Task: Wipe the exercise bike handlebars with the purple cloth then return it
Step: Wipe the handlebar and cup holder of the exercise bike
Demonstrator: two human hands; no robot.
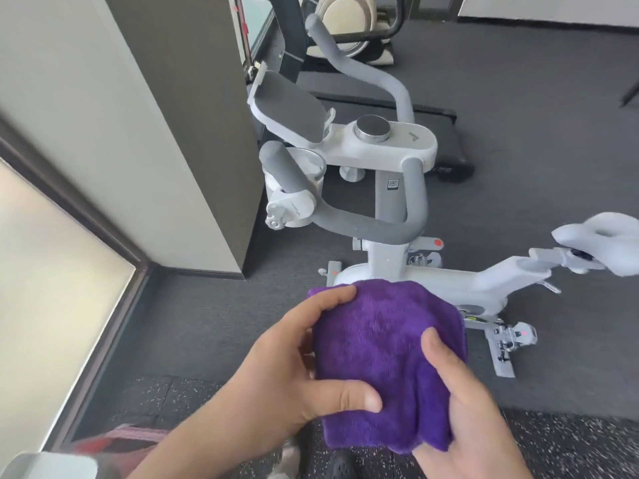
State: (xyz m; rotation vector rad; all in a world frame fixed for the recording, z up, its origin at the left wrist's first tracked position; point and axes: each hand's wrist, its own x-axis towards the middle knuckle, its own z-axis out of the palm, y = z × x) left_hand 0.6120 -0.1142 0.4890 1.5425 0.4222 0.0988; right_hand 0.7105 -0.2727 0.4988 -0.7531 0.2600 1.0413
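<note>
A folded purple cloth [383, 350] is held in front of me, low in the view, by both hands. My left hand [294, 382] grips its left edge, thumb on top. My right hand [463, 402] pinches its right lower corner. Beyond the cloth stands the white exercise bike [390, 267]. Its grey padded handlebars [366, 226] curve in a loop, with one grip end at the left [280, 160] and another arm rising at the back [345, 60]. The cloth is apart from the handlebars, well below and nearer to me.
A dark pillar [207, 133] stands just left of the bike. The bike's white saddle [601, 240] sticks out at the right. A treadmill [397, 108] lies behind the bike. A window [52, 271] runs along the left wall. Grey carpet lies to the right.
</note>
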